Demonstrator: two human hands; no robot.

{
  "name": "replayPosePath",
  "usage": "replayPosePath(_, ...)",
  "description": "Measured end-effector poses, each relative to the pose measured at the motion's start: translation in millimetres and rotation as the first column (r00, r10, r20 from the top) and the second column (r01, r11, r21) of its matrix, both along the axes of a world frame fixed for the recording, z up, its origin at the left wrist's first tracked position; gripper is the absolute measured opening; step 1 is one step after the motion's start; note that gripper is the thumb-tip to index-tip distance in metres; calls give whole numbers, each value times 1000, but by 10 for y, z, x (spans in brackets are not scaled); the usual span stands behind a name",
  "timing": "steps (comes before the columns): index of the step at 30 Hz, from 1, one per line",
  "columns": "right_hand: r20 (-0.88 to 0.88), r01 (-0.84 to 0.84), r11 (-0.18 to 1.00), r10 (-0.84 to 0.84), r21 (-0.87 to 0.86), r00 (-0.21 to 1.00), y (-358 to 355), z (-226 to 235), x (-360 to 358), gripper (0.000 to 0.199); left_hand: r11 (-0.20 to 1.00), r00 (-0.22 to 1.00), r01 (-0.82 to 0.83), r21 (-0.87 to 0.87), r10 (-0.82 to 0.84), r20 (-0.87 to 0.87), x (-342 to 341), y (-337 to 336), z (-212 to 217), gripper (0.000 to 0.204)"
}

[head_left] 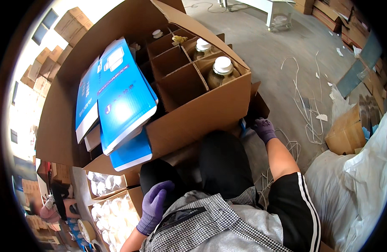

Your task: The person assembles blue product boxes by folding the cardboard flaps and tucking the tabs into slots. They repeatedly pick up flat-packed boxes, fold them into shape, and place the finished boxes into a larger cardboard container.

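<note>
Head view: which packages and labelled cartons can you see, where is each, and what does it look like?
Large brown cardboard box: centre, open, cardboard dividers, white-capped amber bottles in its right cells.
Flat blue-and-white cartons: stacked leaning on the box's left side, printed.
Small open cardboard boxes: lower left, full of white caps.
Plain brown box: right, on the floor.
Right gloved hand: at the big box's lower right corner.
Left gloved hand: by the knee.

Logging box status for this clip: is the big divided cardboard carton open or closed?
Open. The carton has its flaps folded back, exposing dividers and white-capped bottles in some cells.
</note>
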State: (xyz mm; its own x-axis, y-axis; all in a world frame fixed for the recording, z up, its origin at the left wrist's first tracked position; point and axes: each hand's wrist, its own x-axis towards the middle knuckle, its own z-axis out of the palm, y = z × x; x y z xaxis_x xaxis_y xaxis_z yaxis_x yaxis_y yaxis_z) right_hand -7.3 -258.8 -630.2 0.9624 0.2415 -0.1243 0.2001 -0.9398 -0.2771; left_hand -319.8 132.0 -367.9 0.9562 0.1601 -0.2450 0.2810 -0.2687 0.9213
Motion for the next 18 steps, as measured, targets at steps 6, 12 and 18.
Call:
replayPosePath(6, 119, -29, 990, 12, 140, 993, -122, 337, -257, 40, 590, 614, -296, 751, -485, 623, 240, 116, 1079, 71)
replayPosePath(12, 425, -173, 849, -66, 499, 903, 229, 1304, -748, 31, 281, 739, -280, 918, -547, 393, 913, 445, 1501, 60)
replayPosePath(18, 472, -438, 576, 100, 691, 876, 1091, 2528, -1461, 26, 422, 614, -381, 823, -550, 566, 546, 400, 1315, 44)
